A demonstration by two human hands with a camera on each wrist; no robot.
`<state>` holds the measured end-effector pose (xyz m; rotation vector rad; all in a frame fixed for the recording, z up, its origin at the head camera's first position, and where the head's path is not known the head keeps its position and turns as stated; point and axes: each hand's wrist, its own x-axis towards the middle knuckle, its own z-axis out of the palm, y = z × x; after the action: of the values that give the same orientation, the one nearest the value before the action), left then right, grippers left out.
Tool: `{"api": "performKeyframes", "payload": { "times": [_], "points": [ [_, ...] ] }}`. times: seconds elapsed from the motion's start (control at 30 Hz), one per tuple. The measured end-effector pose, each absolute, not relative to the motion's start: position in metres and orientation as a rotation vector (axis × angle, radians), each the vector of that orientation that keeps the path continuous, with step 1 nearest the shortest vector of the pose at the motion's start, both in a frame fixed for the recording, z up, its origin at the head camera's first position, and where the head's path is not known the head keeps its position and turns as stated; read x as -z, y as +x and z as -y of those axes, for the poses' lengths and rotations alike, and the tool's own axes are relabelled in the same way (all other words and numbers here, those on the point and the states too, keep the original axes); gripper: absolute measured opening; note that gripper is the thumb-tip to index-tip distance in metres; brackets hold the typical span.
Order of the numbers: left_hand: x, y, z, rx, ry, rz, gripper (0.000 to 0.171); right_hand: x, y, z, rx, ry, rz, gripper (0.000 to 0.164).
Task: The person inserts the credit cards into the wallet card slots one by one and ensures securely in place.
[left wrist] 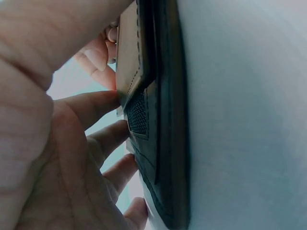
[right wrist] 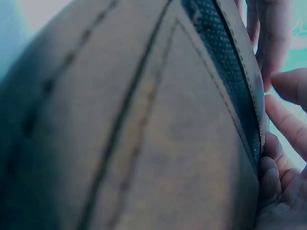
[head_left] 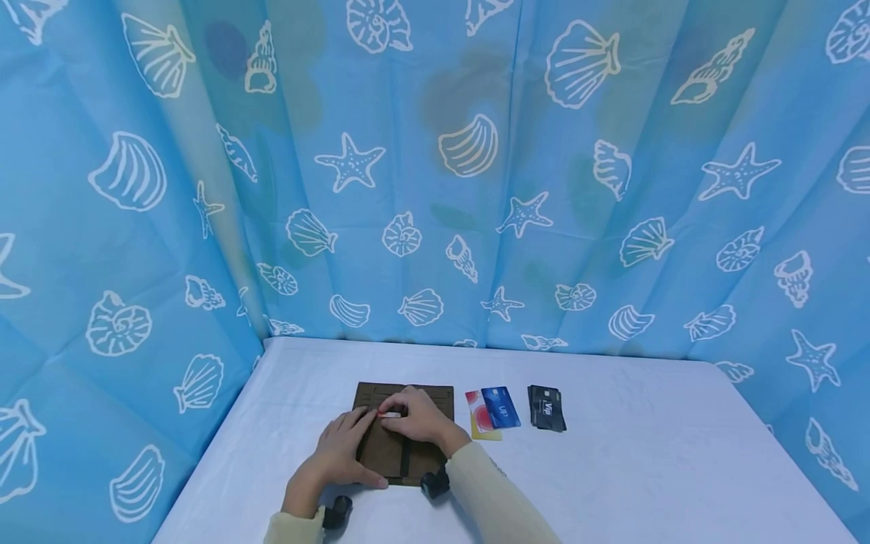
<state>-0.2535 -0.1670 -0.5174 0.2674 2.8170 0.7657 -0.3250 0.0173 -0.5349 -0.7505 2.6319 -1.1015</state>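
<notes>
Table [head_left: 646, 453], white-covered. Left hand [head_left: 340, 452]: fingers spread, resting on brown wallet [head_left: 382, 449], left of table centre. Right hand [head_left: 424, 419]: pinching a red-and-white piece [head_left: 390, 415], apparently a card, at the wallet; a skewed angle could snag it on the stitched edge. Just right: two overlapping cards [head_left: 501, 408], black card stack [head_left: 546, 409], then room to move. Far edge: shell-patterned curtain [head_left: 489, 227].

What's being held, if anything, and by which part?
The right hand pinches a red-and-white card, apparently by its exposed edge; the exact spot is partly hidden. The left hand rests on the brown wallet.
</notes>
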Motion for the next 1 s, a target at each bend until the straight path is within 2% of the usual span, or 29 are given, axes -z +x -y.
{"api": "performKeyframes", "payload": {
  "times": [0.57, 1.0],
  "points": [
    [0.526, -0.256, 0.162, -0.766, 0.279, -2.804, 0.120, 0.535, -0.324, -0.035, 1.310, -0.607, -2.492, 0.029],
    [0.522, -0.257, 0.166, -0.756, 0.243, -2.813, 0.120, 0.511, -0.325, -0.070, 1.218, -0.637, -2.545, 0.030]
  ]
}}
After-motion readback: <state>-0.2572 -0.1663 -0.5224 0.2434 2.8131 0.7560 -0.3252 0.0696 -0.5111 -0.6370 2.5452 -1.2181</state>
